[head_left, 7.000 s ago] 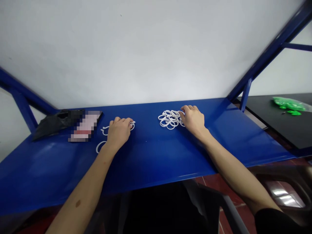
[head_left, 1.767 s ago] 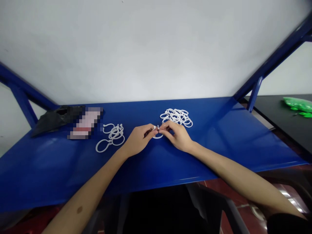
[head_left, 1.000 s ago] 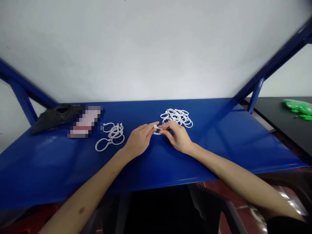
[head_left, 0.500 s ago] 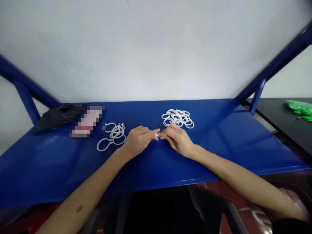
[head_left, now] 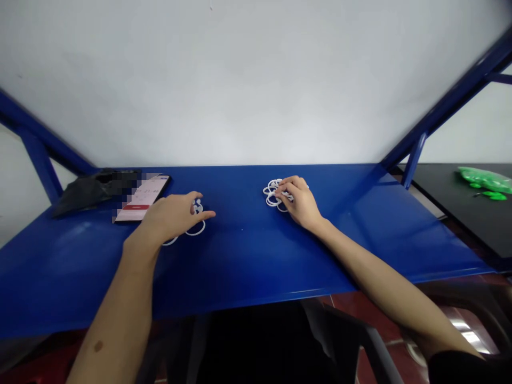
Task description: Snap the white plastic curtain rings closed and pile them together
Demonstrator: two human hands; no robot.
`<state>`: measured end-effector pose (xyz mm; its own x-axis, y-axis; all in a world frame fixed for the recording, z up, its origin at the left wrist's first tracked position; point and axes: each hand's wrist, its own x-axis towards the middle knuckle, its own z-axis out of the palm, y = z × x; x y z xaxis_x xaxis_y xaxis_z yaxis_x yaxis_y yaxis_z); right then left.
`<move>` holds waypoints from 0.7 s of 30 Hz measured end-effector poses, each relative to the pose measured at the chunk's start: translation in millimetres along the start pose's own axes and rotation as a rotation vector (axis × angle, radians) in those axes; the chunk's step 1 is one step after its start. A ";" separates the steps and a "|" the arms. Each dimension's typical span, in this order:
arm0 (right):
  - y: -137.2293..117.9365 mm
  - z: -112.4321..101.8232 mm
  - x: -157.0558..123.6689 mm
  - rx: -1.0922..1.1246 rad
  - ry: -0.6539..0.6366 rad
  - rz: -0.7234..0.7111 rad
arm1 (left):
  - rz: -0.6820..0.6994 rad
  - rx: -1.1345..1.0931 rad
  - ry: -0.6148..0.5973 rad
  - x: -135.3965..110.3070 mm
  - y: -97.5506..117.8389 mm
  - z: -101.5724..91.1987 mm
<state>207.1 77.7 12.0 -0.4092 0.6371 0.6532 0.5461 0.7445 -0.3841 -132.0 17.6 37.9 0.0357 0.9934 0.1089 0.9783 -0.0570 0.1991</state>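
My left hand (head_left: 173, 216) hovers over a small group of white plastic rings (head_left: 196, 229) on the left, thumb and fingers apart with nothing seen between them. It covers much of that group; some ring edges and small knobbed ends show around it. On the right, my right hand (head_left: 299, 201) reaches into a pile of white plastic rings (head_left: 272, 198). Its thumb and index fingertips pinch at a ring on the pile's near left side, and the hand hides the right part of the pile.
Both groups lie on a blue table (head_left: 240, 266) against a pale wall. A phone (head_left: 138, 205) lies behind my left hand, beside a black plastic bag (head_left: 86, 192). Blue braces rise at both sides. A green packet (head_left: 486, 181) rests on a black table at right.
My hands, together at the middle with a small white piece between the fingertips, have parted. The left moved to the left group and opened; the right moved up onto the right pile.
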 end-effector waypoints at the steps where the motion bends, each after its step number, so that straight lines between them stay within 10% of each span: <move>1: 4.5 0.9 0.5 -0.022 0.019 0.029 | 0.010 -0.023 -0.046 -0.5 -6.1 2.0; 21: -38.0 1.1 -8.0 0.094 -0.152 -0.028 | 0.088 -0.534 0.312 -8.0 37.6 -19.6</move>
<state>188.9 44.5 20.6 -0.5331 0.6333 0.5611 0.4653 0.7733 -0.4306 -99.5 5.5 63.6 -0.0289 0.9116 0.4100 0.7343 -0.2589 0.6275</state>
